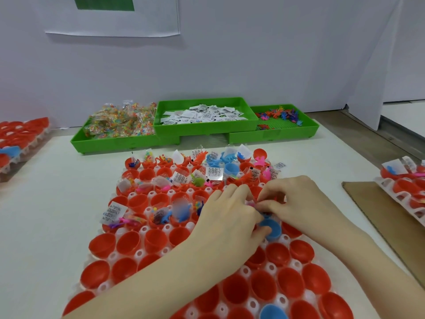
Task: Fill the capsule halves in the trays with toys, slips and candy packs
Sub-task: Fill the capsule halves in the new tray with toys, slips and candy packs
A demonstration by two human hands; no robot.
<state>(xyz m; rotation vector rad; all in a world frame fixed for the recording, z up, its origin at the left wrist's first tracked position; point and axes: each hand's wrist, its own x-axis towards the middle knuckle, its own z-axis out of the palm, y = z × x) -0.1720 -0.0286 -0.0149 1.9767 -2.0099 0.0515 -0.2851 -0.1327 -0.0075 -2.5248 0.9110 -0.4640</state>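
Left hand point(232, 217) and right hand point(292, 201) pinch together over blue capsule half point(271, 230)

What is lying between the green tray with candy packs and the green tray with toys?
In the head view, a third green tray holding paper slips sits between them, raised on their inner edges.

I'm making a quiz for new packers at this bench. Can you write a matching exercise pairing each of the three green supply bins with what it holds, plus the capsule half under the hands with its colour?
Things:
1. left green bin
2. middle green bin
3. right green bin
4. capsule half under the hands

Matches:
A. blue
B. small plastic toys
C. candy packs
D. white printed slips

Pairs: 1-C, 2-D, 3-B, 4-A
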